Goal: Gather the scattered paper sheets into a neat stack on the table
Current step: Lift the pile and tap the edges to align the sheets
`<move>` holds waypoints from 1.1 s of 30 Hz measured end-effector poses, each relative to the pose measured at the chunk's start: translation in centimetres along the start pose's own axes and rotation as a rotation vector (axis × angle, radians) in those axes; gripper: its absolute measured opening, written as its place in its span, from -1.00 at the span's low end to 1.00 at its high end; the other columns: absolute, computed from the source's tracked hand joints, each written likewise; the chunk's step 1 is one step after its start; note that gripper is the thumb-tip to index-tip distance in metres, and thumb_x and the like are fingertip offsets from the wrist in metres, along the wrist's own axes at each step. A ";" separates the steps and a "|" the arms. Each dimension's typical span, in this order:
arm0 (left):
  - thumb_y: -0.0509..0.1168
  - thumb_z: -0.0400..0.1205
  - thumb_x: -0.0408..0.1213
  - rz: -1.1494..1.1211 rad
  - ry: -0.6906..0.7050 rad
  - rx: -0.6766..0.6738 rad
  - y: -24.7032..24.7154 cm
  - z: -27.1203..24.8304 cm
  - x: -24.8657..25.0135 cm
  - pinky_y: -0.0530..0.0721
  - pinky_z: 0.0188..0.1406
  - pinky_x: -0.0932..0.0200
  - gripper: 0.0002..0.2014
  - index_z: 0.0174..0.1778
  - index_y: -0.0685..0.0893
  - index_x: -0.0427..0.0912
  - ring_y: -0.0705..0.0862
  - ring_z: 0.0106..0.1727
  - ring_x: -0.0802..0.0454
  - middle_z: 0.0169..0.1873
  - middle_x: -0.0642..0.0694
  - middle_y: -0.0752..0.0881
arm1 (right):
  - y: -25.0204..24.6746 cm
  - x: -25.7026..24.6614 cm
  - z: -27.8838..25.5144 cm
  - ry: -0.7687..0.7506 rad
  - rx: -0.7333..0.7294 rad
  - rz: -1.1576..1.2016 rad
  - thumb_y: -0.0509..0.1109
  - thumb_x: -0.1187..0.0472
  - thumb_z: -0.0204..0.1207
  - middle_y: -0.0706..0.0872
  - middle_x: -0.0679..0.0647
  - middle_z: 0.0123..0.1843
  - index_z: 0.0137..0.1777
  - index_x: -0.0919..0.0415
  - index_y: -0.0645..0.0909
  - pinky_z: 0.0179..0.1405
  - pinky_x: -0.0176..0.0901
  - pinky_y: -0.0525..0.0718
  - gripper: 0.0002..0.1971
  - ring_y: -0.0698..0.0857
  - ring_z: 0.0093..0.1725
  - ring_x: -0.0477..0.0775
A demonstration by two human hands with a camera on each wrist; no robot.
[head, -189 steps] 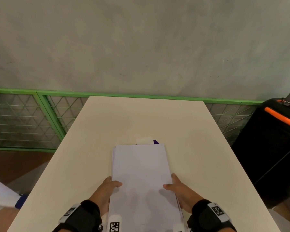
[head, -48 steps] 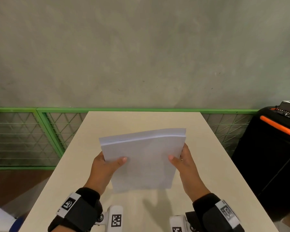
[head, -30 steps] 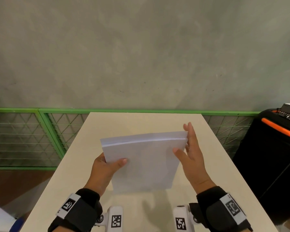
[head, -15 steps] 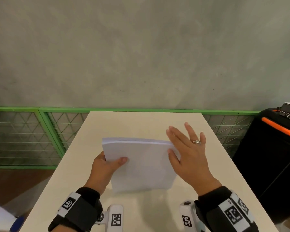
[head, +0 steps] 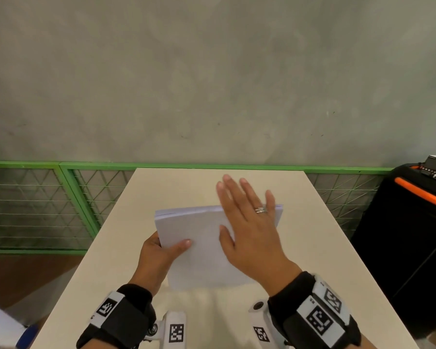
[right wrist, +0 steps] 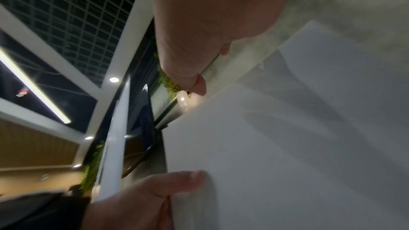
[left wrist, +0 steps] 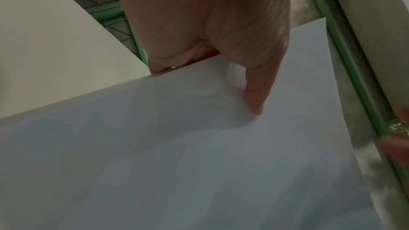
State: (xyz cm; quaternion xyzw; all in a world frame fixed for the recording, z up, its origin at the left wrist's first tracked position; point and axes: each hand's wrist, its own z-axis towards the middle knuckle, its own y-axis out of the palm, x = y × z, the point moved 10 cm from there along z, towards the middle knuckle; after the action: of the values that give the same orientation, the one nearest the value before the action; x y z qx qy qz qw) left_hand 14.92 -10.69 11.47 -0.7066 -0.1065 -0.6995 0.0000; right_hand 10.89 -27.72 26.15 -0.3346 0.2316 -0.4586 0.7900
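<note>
Beige table (head: 312, 248): thick white paper stack (head: 199, 238) tilted; left hand (head: 159, 258) grip pinching edge; right hand (head: 249, 230) flat, fingers spread.

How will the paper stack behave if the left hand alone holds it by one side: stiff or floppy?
Probably floppy: the paper stack already bows along its top edge, with only the left hand pinching one side. The sheets may also slide apart, since nothing binds them. The flat right hand looks ready to steady them.
</note>
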 end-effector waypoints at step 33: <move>0.54 0.04 -0.06 -0.013 -0.029 -0.056 0.6 -0.1 -0.9 0.68 -0.36 0.35 -0.47 -0.07 0.74 -0.14 0.79 -0.29 0.18 -0.29 0.08 0.87 | 1.9 1.6 0.8 -0.024 -0.024 -0.038 0.50 0.34 0.16 0.71 -0.08 -0.51 -0.29 0.05 0.72 0.30 -0.01 0.26 -0.82 0.69 -0.50 0.06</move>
State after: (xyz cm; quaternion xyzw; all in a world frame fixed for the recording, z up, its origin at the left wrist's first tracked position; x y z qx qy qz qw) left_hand 14.87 -11.44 10.68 -0.7156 -0.0915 -0.6920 -0.0255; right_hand 13.28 -28.17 25.15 -0.3537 0.2212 -0.4667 0.7799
